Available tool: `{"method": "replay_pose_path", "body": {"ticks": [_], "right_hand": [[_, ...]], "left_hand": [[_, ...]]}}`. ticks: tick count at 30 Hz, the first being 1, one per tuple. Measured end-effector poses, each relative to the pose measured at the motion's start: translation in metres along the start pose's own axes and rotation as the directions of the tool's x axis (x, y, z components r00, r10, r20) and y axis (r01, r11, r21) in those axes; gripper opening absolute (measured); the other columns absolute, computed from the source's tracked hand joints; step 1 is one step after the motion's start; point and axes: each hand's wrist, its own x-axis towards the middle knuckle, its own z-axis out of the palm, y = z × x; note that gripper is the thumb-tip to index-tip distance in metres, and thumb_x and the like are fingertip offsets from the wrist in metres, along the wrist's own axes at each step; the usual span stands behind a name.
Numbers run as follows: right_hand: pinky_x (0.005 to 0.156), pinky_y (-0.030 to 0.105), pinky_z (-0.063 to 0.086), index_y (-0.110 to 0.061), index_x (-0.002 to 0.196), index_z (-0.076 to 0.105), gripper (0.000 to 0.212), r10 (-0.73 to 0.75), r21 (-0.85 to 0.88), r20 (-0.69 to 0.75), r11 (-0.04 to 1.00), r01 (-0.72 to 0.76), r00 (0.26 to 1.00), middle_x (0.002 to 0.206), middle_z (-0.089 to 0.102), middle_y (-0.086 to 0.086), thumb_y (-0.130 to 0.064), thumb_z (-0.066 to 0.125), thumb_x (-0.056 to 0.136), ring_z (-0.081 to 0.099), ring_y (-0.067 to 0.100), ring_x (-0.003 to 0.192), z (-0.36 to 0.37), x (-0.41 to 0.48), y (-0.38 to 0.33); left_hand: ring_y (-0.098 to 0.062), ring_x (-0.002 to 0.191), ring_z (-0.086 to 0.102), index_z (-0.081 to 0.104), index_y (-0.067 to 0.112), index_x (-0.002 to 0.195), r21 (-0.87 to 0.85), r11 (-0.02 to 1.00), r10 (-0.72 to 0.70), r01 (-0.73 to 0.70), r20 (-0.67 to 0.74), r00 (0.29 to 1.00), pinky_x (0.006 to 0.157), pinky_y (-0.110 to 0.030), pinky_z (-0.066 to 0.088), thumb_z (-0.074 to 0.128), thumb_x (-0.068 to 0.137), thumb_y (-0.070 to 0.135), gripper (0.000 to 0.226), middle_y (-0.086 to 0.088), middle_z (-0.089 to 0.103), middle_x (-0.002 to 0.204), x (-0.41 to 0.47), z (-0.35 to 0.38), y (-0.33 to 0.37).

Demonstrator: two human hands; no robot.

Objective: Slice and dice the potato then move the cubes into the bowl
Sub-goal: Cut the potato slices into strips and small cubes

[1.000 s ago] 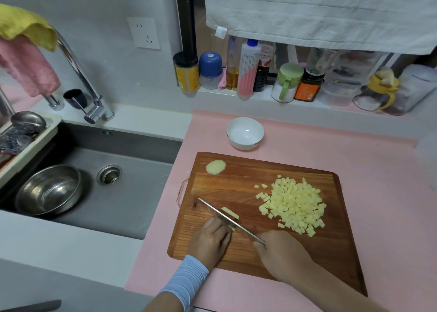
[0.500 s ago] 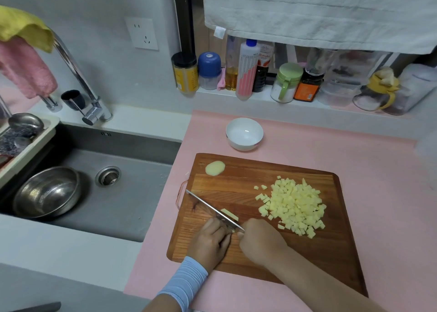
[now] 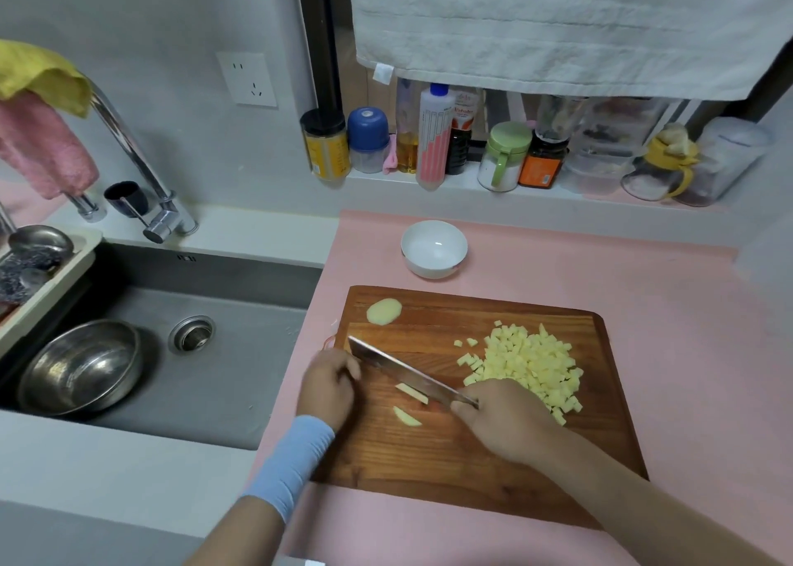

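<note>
There's a light blue fabric cuff (image 3: pixel 292 464) on your left wrist, creased across, right behind your left hand (image 3: pixel 328 387); your right hand (image 3: pixel 502 424) and forearm go bare.

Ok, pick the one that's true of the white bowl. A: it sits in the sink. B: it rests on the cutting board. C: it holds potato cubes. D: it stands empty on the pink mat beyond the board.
D: the white bowl shows a bare inside and stands on the pink mat past the cutting board, where the potato cubes lie piled.
</note>
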Motion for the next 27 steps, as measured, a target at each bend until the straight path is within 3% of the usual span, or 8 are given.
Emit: {"method": "replay_pose_path", "body": {"ticks": [3,6,8,10,13,18,23,27], "right_hand": [[0.074,0.031,0.056,-0.044,0.130,0.064,0.032,-0.141,-0.207,-0.079,0.971,0.122,0.987,0.095,0.074,-0.012,-0.043,0.045,0.105,0.066,0.011,0.082,-0.010,0.000,0.014],[0.075,0.033,0.056,-0.045,0.143,0.052,0.042,-0.247,-0.388,-0.056,0.898,0.207,0.967,0.098,0.072,-0.010,-0.036,0.046,0.103,0.065,0.016,0.086,-0.017,0.004,0.020],[0.073,0.032,0.054,-0.044,0.147,0.047,0.048,-0.300,-0.449,-0.025,0.856,0.257,0.954,0.102,0.071,-0.007,-0.032,0.048,0.101,0.065,0.020,0.090,-0.018,0.008,0.019],[0.074,0.031,0.053,-0.045,0.149,0.044,0.051,-0.349,-0.475,-0.025,0.829,0.297,0.937,0.106,0.071,-0.006,-0.031,0.048,0.100,0.066,0.021,0.093,-0.017,0.012,0.017],[0.068,0.032,0.052,-0.051,0.145,0.044,0.053,-0.418,-0.463,-0.074,0.819,0.340,0.905,0.103,0.073,-0.006,-0.031,0.051,0.096,0.068,0.022,0.089,-0.012,0.017,0.018],[0.049,0.026,0.035,-0.038,0.110,0.071,0.032,-0.435,-0.518,-0.139,0.798,0.309,0.890,0.070,0.068,-0.009,-0.028,0.071,0.079,0.065,0.017,0.060,-0.011,0.023,0.029],[0.066,0.031,0.052,-0.036,0.135,0.059,0.039,-0.345,-0.500,-0.090,0.827,0.257,0.934,0.091,0.071,-0.006,-0.031,0.051,0.096,0.066,0.018,0.082,-0.018,0.019,0.037],[0.069,0.022,0.053,-0.052,0.137,0.056,0.038,-0.236,-0.351,-0.131,0.919,0.177,0.963,0.089,0.074,-0.013,-0.042,0.052,0.100,0.065,0.007,0.077,-0.027,0.011,0.050]], "left_hand": [[-0.020,0.081,0.057,0.060,0.016,0.069,0.013,0.966,-0.260,0.260,0.075,0.963,0.069,-0.021,0.042,0.041,0.077,-0.013,0.036,0.003,0.064,0.077,0.043,-0.024,0.009],[-0.016,0.091,0.061,0.067,0.023,0.078,0.072,0.977,-0.211,0.198,0.320,0.924,0.081,-0.024,0.046,0.050,0.089,0.001,0.030,0.008,0.069,0.089,0.066,-0.029,0.029],[-0.007,0.103,0.063,0.073,0.030,0.093,0.102,0.987,-0.159,0.122,0.575,0.803,0.098,-0.024,0.043,0.064,0.093,0.021,0.012,0.015,0.071,0.102,0.067,-0.015,0.044],[-0.002,0.111,0.060,0.070,0.031,0.117,0.190,0.982,-0.164,0.025,0.767,0.620,0.104,-0.020,0.037,0.071,0.090,0.034,0.027,0.020,0.069,0.113,0.064,0.006,0.057],[0.000,0.103,0.060,0.067,0.030,0.125,0.255,0.964,-0.188,-0.071,0.849,0.493,0.097,-0.017,0.039,0.069,0.091,0.034,0.034,0.021,0.068,0.108,0.065,0.029,0.061],[0.003,0.092,0.061,0.073,0.030,0.115,0.273,0.957,-0.189,-0.093,0.837,0.513,0.089,-0.014,0.041,0.067,0.093,0.036,0.024,0.017,0.072,0.106,0.075,0.033,0.055],[-0.008,0.075,0.060,0.075,0.030,0.104,0.354,0.935,-0.271,-0.034,0.770,0.578,0.088,-0.028,0.052,0.067,0.091,0.044,0.021,0.011,0.070,0.084,0.090,0.023,0.037],[-0.009,0.068,0.055,0.075,0.025,0.106,0.264,0.959,-0.263,0.102,0.699,0.665,0.081,-0.025,0.051,0.066,0.093,0.038,0.020,0.007,0.067,0.073,0.093,0.010,0.031]]}}
